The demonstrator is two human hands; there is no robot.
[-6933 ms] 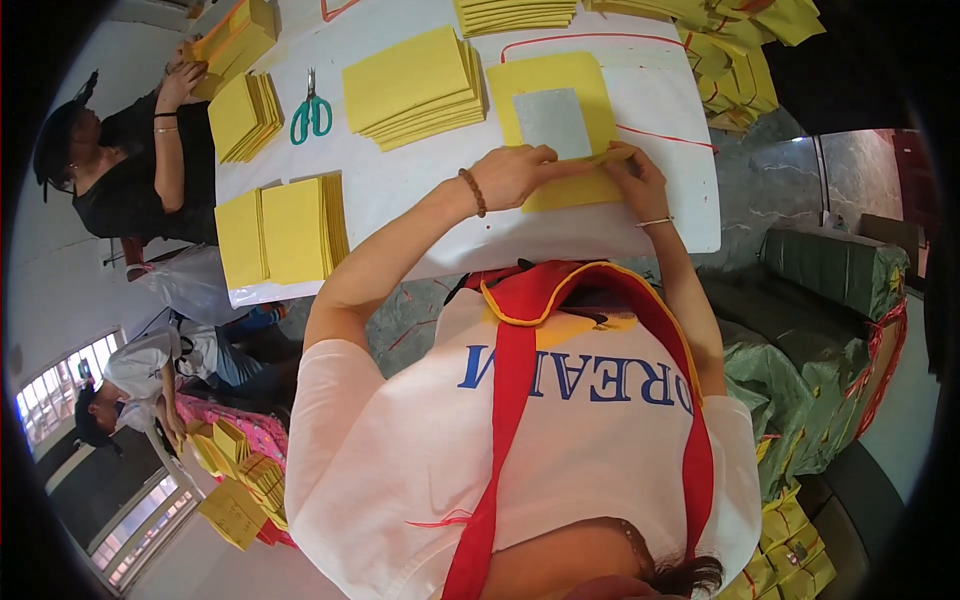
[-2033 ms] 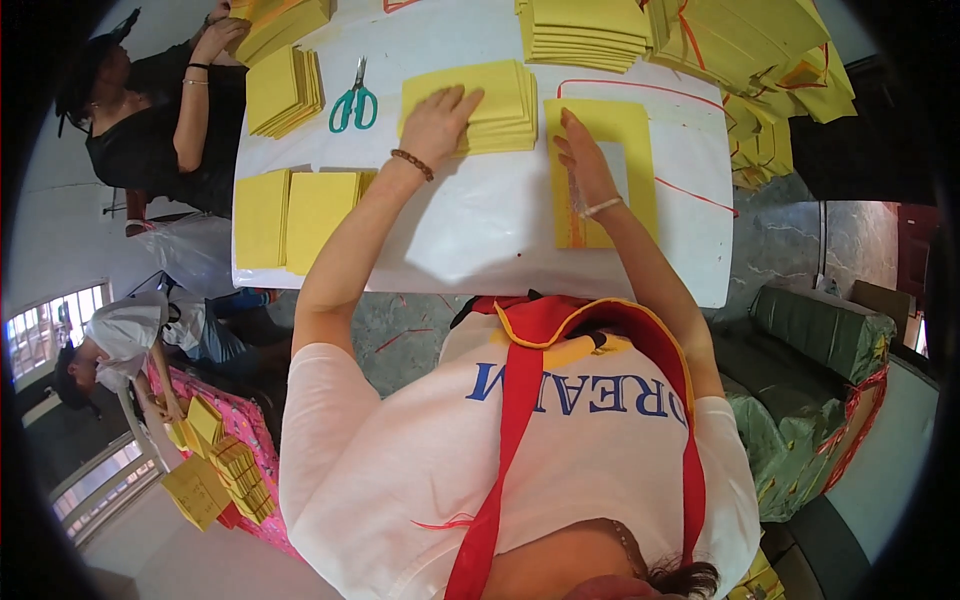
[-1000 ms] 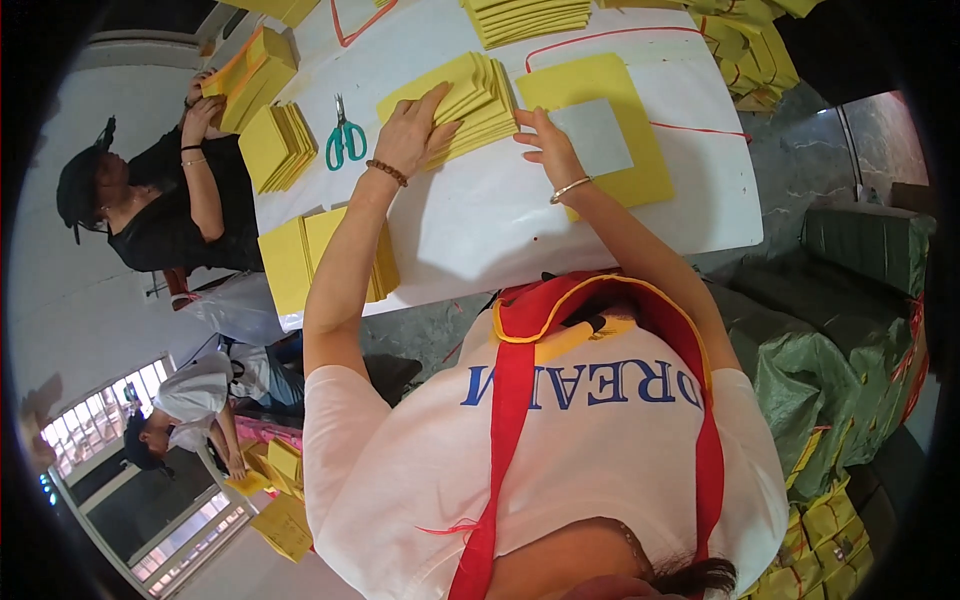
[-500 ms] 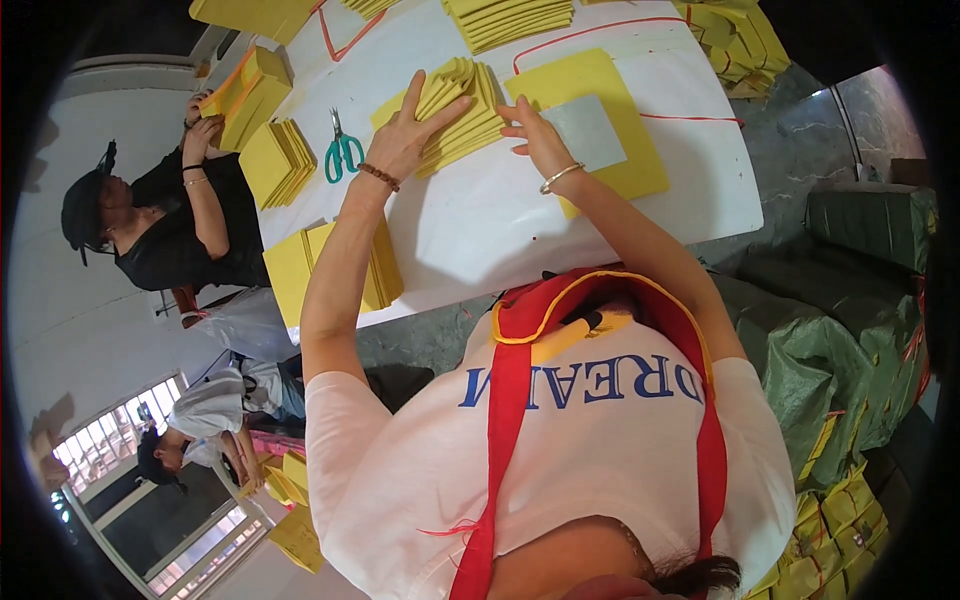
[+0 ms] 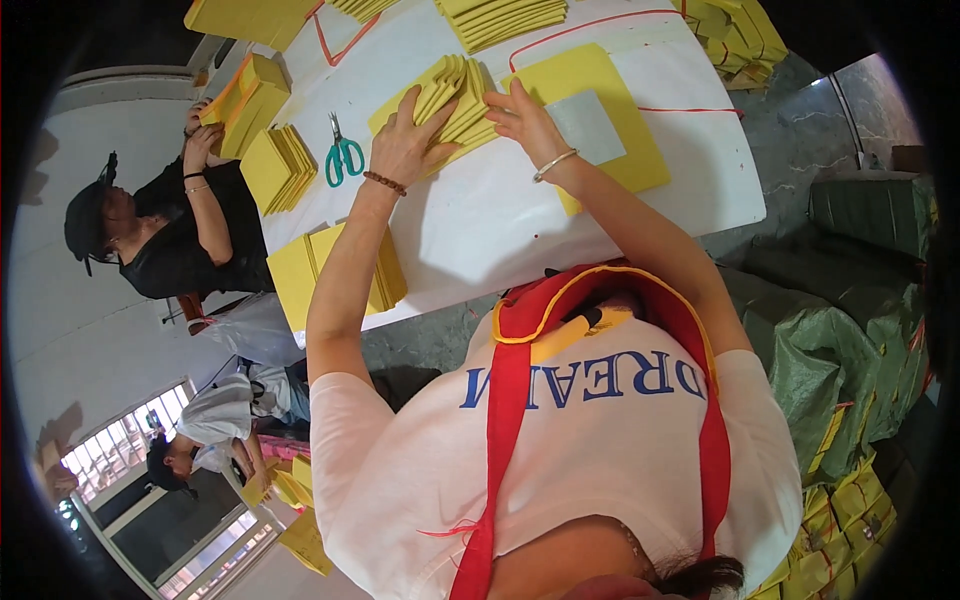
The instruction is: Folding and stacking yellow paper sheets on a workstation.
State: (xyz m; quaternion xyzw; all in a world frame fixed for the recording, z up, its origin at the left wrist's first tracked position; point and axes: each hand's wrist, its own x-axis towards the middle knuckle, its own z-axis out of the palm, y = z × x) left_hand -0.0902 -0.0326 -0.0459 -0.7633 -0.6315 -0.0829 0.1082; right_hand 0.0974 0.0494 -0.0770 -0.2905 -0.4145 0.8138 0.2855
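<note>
A stack of yellow folded paper pieces (image 5: 440, 95) lies fanned on the white-covered table (image 5: 480, 225), its upper pieces bent up in curved folds. My left hand (image 5: 403, 145) rests on the near left side of this stack, fingers spread over it. At the stack's right edge is my right hand (image 5: 525, 122), its fingers stretched out and apart; whether the tips touch the paper is hard to see. Beside and partly under the right wrist lies a flat yellow sheet (image 5: 640, 150) with a light grey rectangle (image 5: 588, 128) on it.
Teal-handled scissors (image 5: 344, 160) lie left of my left hand. More yellow stacks (image 5: 275, 170) stand along the left edge and at the far side (image 5: 500, 20). A person in black (image 5: 190, 220) handles yellow paper on the left. Green wrapped bundles (image 5: 790, 330) stand at right.
My left hand has drawn its fingers in slightly and slid nearer on the stack. My right hand has shifted a little left and farther away. The paper folds stand up more.
</note>
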